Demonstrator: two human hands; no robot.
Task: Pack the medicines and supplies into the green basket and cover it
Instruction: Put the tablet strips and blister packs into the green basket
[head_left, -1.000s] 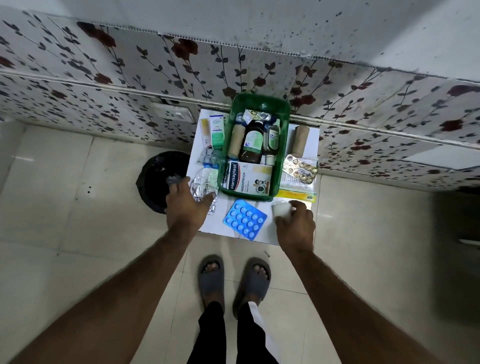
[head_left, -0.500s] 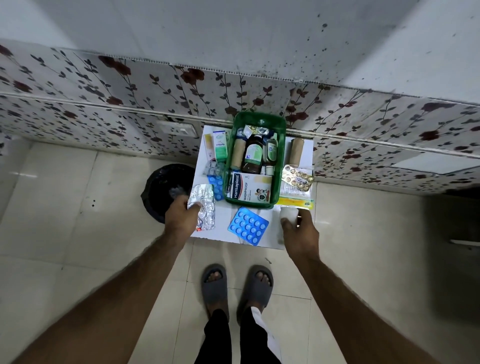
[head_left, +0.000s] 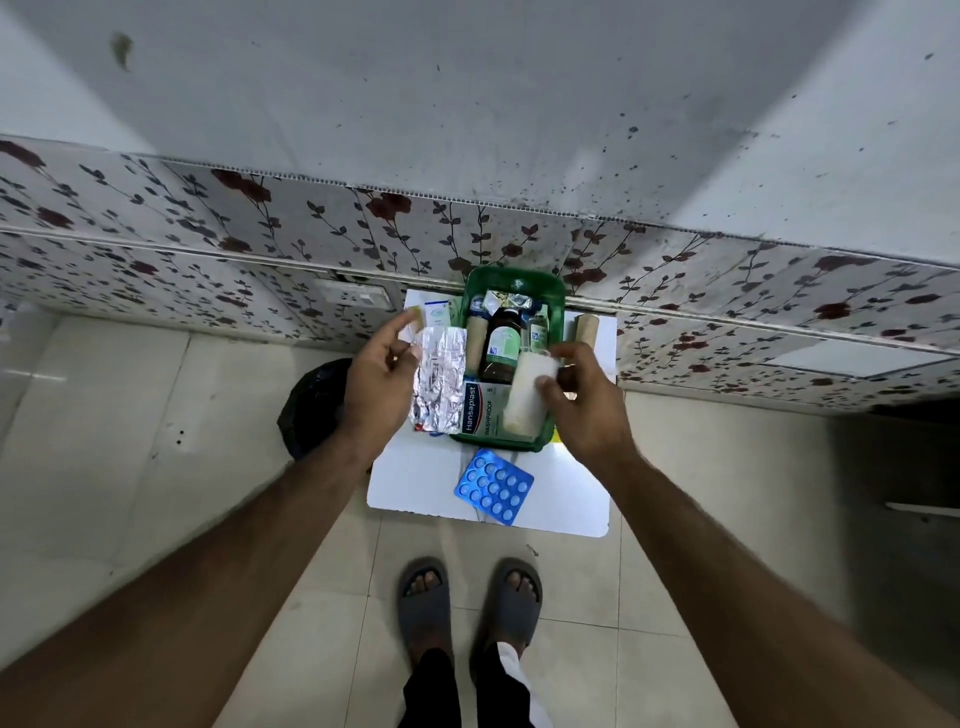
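Left hand (head_left: 375, 384): you pinch a silver foil strip (head_left: 439, 383) by its left edge, thumb and fingers closed on it, held just left of the basket's rim.
Right hand (head_left: 587, 400): your fingers are closed round a white roll (head_left: 527, 395), tilted over the near right part of the basket.
Green basket (head_left: 514, 283): it sits on the white desk (head_left: 415, 483), its far end against the flowered wall panel (head_left: 260, 228).
Inside the basket: a brown bottle (head_left: 501, 345) lies in the middle, a tan roll (head_left: 475, 340) on its left, a small bottle (head_left: 540, 332) on its right, crumpled packets (head_left: 501, 301) at the far end, and a plaster box (head_left: 480, 408) across the near end.
In the way: the plaster box lies right under your white roll, and the foil strip covers the basket's left rim.
Left on the desk: a blue pill sheet (head_left: 493, 486) near the front edge, well apart from the basket; a second tan roll (head_left: 586, 327) just right of the basket; a small white and green box (head_left: 437, 314) to the left, behind your left hand.
Around: a black bin (head_left: 311, 405) on the tiled floor, left of the desk; your grey sandals (head_left: 470, 603) below it.
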